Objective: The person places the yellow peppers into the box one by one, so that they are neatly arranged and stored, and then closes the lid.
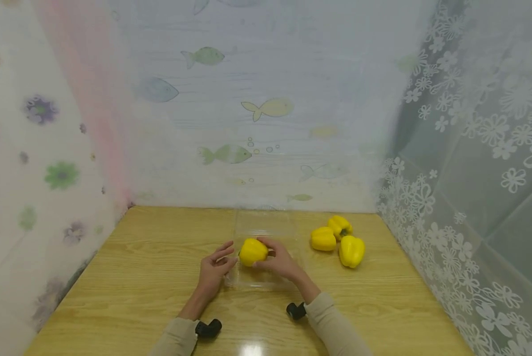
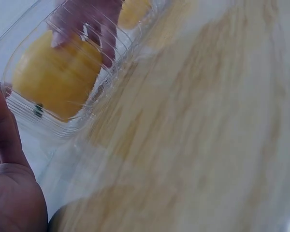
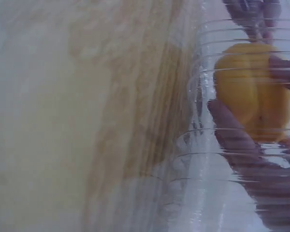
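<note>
A yellow bell pepper (image 1: 253, 252) lies on its side inside a clear plastic container (image 1: 266, 285), its green stem toward the left. My right hand (image 1: 278, 259) reaches in from the right and grips the pepper between thumb and fingers. In the right wrist view, those fingers (image 3: 232, 130) show through the ribbed plastic around the pepper (image 3: 237, 82). At the container's left wall is my left hand (image 1: 214, 270), fingers loosely extended and fingertips close to the plastic. The left wrist view shows only part of that hand (image 2: 9, 179) beside the container's corner.
Three more yellow bell peppers (image 1: 323, 239) lie grouped on the wooden table (image 1: 159, 257), right of the container. The container's clear lid (image 1: 264, 221) lies folded back toward the wall. Printed curtains (image 1: 266, 148) enclose the table's back and sides.
</note>
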Demonstrator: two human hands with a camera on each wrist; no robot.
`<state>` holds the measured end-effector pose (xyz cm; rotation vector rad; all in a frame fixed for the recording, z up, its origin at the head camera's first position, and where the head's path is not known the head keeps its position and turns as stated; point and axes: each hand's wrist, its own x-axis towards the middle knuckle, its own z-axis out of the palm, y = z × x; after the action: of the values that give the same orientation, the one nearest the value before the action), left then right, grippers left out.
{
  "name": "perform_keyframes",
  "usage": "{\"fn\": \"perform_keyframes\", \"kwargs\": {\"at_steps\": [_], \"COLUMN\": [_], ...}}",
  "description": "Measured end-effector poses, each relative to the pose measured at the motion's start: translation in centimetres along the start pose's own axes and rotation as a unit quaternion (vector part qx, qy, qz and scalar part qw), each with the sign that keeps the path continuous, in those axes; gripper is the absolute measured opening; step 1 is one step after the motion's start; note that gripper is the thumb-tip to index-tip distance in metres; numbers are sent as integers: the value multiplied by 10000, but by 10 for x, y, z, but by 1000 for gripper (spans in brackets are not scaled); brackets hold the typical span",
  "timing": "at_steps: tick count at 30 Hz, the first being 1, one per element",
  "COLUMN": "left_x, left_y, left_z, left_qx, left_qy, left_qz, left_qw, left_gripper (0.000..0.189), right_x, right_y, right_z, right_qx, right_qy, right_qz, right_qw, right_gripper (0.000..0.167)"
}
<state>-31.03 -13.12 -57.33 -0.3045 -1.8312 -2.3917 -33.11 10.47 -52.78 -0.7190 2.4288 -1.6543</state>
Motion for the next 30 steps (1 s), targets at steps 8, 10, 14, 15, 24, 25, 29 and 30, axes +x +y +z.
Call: {"fn": "perform_keyframes", "kwargs": {"at_steps": [8,10,14,15,24,25,29,30], "left_x": [2,2,1,1,1,1,1,1], "left_y": [0,0,0,0,-1,-1,-1,-1], "left_z": [0,0,0,0,-1,-1,0,0], "left_qx": [58,85,97,97,84,80,27,12], "left_qy": [-14,-46,-74,-71,-46,-45,-43,-60], "left_qz": [67,73,69,63,27,20,-40,-46], "left_qw": [10000,9999,9999,9999,10000,10000,10000,10000], "left_gripper": [41,42,42,42,42,42,41,41], "right_x": [2,2,3,3,7,7,9,10], "right_y": [3,4,5,5,5,4,2,1], "right_z": [2,2,2,2,5,5,8,8], "right_qx": [-163,-233,-270,-259,-44,-31,-45,-39], "right_qy": [-54,-11,44,59,223,252,377,403], "right_qz": [10,7,-2,13,183,176,182,210], "right_qw": [9999,9997,9996,9996,9996,9995,9991,9990], "right_gripper": [76,76,74,74,69,68,67,66]}}
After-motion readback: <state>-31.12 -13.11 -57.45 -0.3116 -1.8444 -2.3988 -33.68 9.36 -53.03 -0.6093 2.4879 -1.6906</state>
